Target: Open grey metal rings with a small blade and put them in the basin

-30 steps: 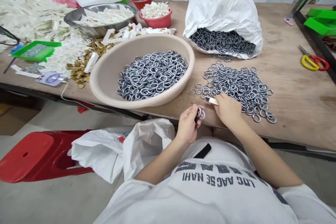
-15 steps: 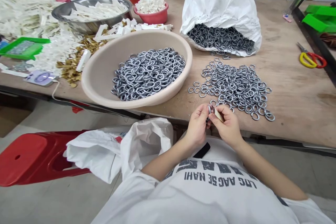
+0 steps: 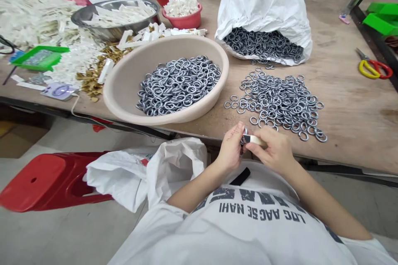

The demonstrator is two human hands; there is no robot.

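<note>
Our left hand (image 3: 231, 148) curls narrow around a small bunch of grey metal rings (image 3: 244, 136), pinching them just above the table's near edge; we cannot tell how many it holds. Our right hand (image 3: 274, 151) grips a pale flat strip (image 3: 255, 140) between thumb and fingers, its dark end pressed against those rings, and the two hands touch. Just beyond them, a loose spread of rings (image 3: 280, 103) lies on the wooden table (image 3: 348, 109), its nearest rings just beside our right hand. Left of the spread sits a wide beige plastic basin (image 3: 214, 80) heaped with rings, and behind the spread a white sack (image 3: 264, 0) lies on its side, with a dark heap of rings (image 3: 263, 44) spilling from its mouth. Farther right on the table lie red-and-yellow-handled scissors (image 3: 371, 69). Farther left stand a steel bowl (image 3: 93, 29) and a red bowl (image 3: 182, 22), both holding white plastic pieces. Below the table, a white plastic bag (image 3: 174, 174) lies across a red stool (image 3: 40, 182).
</note>
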